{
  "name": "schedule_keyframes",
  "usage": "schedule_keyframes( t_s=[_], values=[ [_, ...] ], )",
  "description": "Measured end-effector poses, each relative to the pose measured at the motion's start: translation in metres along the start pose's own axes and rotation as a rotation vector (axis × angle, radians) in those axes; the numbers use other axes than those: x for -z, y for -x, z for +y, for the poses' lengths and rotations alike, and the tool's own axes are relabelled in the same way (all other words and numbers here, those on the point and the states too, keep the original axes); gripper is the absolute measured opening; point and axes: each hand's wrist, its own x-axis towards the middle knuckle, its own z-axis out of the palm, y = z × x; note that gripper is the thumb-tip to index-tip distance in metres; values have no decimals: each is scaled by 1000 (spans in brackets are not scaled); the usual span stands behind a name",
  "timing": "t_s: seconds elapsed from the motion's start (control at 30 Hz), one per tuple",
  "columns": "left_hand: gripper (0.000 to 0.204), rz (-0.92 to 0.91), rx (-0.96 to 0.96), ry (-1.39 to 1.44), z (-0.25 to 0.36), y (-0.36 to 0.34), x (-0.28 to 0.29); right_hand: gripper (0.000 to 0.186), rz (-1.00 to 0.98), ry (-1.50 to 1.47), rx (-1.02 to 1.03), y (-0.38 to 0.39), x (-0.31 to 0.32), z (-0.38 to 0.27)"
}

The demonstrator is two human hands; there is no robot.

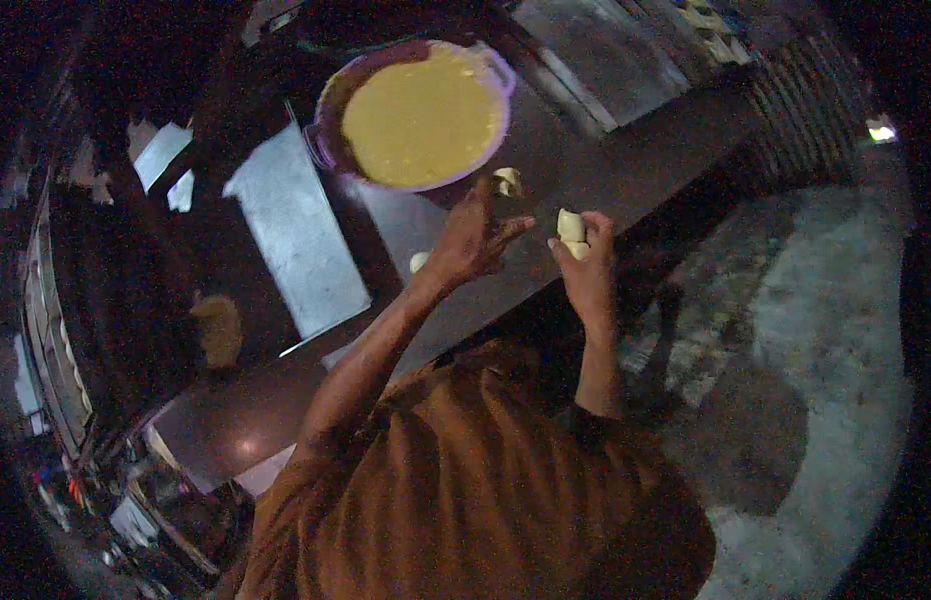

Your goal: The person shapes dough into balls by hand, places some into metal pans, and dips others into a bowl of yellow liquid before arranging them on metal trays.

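Observation:
My right hand is closed around two pale, smooth, dough-like pieces, one above the other between thumb and fingers. Left of it, my left hand reaches over the table with its fingers apart. Another pale dough-like piece lies by its fingertips; it seems not to be gripped. A small white round piece rests on the table beside my left wrist. Just beyond my left hand stands a large pinkish-purple basin with handles, holding a yellow mass.
A pale metal sheet or tray lies left of the basin. Farther back on the right is a grey tray-like panel. The table's near edge runs in front of my body, with concrete floor at the right. The surroundings are dark.

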Motion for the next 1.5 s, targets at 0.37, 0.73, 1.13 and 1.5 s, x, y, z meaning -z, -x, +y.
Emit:
schedule_keyframes(
  t_s=[0.37,0.73,1.13,1.5],
  values=[
    [38,-478,754,753,1,37,2,44,-506,-141,-34,16,11,15],
    [61,144,750,1478,15,75,77,37,151,520,649,-94,-6,9],
    [82,287,439,1324,4,91,54,26,-426,-446,23,24,-117,-87],
    [13,444,-307,-405,60,48,106,33,-652,-1053,-100,39,-107,-98]
  ],
)
